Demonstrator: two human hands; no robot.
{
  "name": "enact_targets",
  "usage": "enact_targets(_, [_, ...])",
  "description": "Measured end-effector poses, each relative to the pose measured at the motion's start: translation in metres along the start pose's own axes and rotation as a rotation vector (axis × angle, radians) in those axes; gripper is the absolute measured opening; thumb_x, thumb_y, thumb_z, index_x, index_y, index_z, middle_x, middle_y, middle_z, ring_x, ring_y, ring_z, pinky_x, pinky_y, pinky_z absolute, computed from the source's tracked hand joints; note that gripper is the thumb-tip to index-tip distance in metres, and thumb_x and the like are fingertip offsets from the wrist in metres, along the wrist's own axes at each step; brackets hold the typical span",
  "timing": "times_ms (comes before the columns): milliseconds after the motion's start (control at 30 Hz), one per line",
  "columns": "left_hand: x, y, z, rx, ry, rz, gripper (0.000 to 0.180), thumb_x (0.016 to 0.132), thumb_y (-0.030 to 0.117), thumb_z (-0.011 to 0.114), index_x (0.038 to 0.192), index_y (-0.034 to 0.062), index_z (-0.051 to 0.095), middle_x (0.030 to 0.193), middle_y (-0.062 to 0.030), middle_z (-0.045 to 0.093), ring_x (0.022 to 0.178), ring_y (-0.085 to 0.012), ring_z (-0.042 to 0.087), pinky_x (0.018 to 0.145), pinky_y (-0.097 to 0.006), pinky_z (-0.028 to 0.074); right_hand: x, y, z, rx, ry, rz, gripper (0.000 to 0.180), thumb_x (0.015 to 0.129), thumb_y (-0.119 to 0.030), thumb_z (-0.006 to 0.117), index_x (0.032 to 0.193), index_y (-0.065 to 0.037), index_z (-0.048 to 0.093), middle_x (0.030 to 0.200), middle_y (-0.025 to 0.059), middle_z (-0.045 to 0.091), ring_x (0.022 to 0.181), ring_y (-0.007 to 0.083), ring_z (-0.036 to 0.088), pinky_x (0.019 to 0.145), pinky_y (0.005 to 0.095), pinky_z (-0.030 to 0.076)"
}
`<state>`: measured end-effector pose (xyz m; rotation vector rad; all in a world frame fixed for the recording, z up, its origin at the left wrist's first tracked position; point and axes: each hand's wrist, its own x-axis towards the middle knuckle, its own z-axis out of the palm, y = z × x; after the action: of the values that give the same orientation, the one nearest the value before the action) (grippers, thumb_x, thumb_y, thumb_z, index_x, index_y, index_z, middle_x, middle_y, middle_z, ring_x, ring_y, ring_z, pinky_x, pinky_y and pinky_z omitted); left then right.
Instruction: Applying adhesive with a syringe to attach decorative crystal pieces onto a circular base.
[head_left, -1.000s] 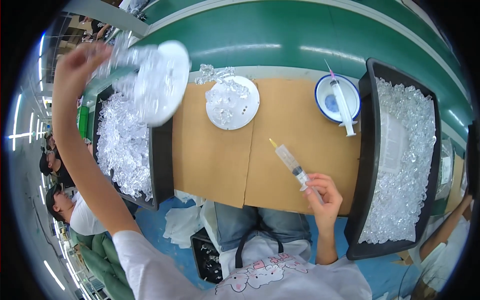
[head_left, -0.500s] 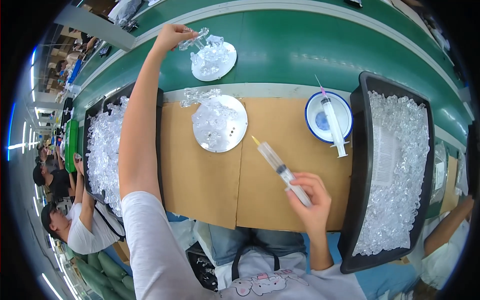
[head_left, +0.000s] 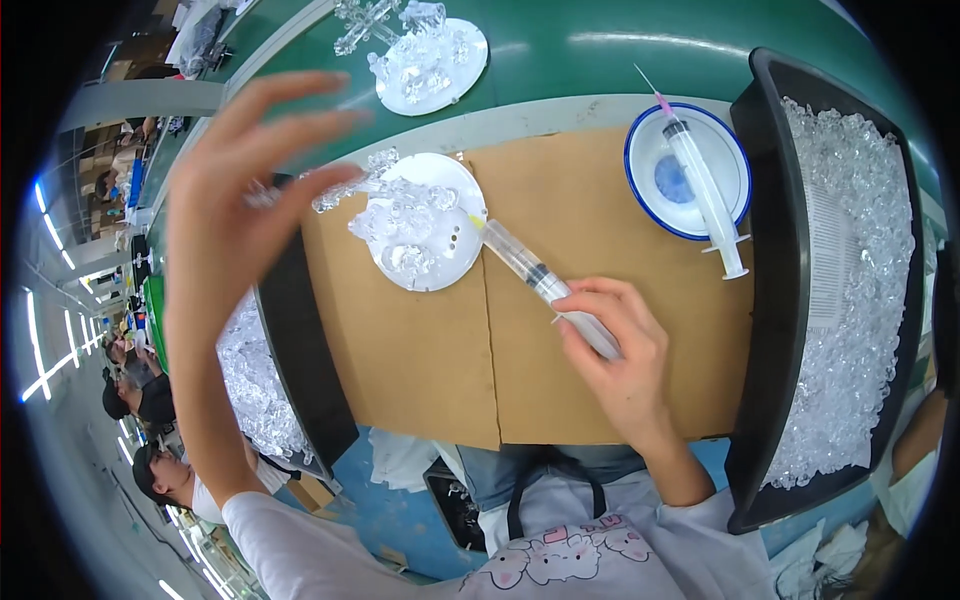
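Note:
My right hand (head_left: 622, 355) is closed round the barrel of a clear syringe (head_left: 535, 272). The syringe's yellow tip reaches the right edge of the near white disc (head_left: 462, 258), which has several small holes. A cluster of clear crystal-like plastic pieces (head_left: 405, 215) sits on this disc. My left hand (head_left: 250, 170), blurred by motion, is raised to the left of it with fingers spread and nothing visible in them. Farther back, a second white disc (head_left: 465, 75) bears a similar clear cluster, with a cross-shaped clear piece (head_left: 365, 25) at its left.
A blue-rimmed white bowl (head_left: 632, 180) carries a second syringe (head_left: 702, 180) with a pink-based needle pointing away. Black trays of clear pieces stand right (head_left: 778, 330) and left (head_left: 310, 360). Brown cardboard (head_left: 600, 400) covers the near bench; co-workers sit at the left.
My left hand has let go of the clear piece at the far disc and drawn back toward me. The syringe tip has moved left to the near disc, and the view has shifted.

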<state>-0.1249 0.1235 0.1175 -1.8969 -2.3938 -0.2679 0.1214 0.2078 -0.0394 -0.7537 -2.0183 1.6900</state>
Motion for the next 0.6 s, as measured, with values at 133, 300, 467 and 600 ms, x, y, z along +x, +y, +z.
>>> enact_targets(133, [-0.017, 0.022, 0.02, 0.116, -0.114, 0.024, 0.027, 0.071, 0.015, 0.075, 0.097, 0.012, 0.07, 0.104, -0.0017, 0.064, 0.069, -0.0155, 0.061, 0.056, -0.029, 0.047, 0.001, -0.002, 0.004, 0.011, 0.011, -0.004, 0.02, 0.076, 0.005, 0.066, 0.095, -0.004, 0.067, 0.104, 0.012, 0.061, 0.091, 0.0224, 0.063, 0.076, 0.0307, 0.051])
enact_targets(300, [-0.025, 0.016, 0.035, 0.162, -0.133, 0.069, 0.021, 0.07, 0.016, 0.074, 0.089, 0.0111, 0.067, 0.091, 0.0011, 0.063, 0.068, -0.0195, 0.062, 0.054, -0.031, 0.048, 0.0, -0.001, 0.006, 0.01, 0.015, 0.009, 0.02, 0.076, 0.005, 0.066, 0.094, -0.004, 0.067, 0.103, 0.0119, 0.061, 0.091, 0.0222, 0.063, 0.076, 0.0306, 0.051])
enact_targets(467, [-0.029, 0.014, 0.041, 0.188, -0.166, 0.044, 0.017, 0.07, 0.014, 0.074, 0.085, 0.0092, 0.066, 0.083, 0.0001, 0.062, 0.067, -0.0198, 0.062, 0.055, -0.031, 0.048, 0.001, -0.003, 0.006, -0.02, 0.016, -0.003, 0.021, 0.075, 0.005, 0.067, 0.093, -0.004, 0.068, 0.102, 0.0113, 0.062, 0.088, 0.0213, 0.064, 0.074, 0.0293, 0.051])
enact_targets(600, [-0.031, 0.013, 0.042, 0.168, -0.156, 0.029, 0.016, 0.071, 0.014, 0.073, 0.084, 0.0092, 0.066, 0.08, -0.0006, 0.061, 0.067, -0.02, 0.062, 0.055, -0.032, 0.048, 0.002, 0.004, 0.008, -0.068, 0.051, -0.111, 0.022, 0.076, 0.002, 0.067, 0.095, -0.01, 0.068, 0.101, 0.0083, 0.061, 0.069, 0.0176, 0.064, 0.055, 0.0279, 0.05])
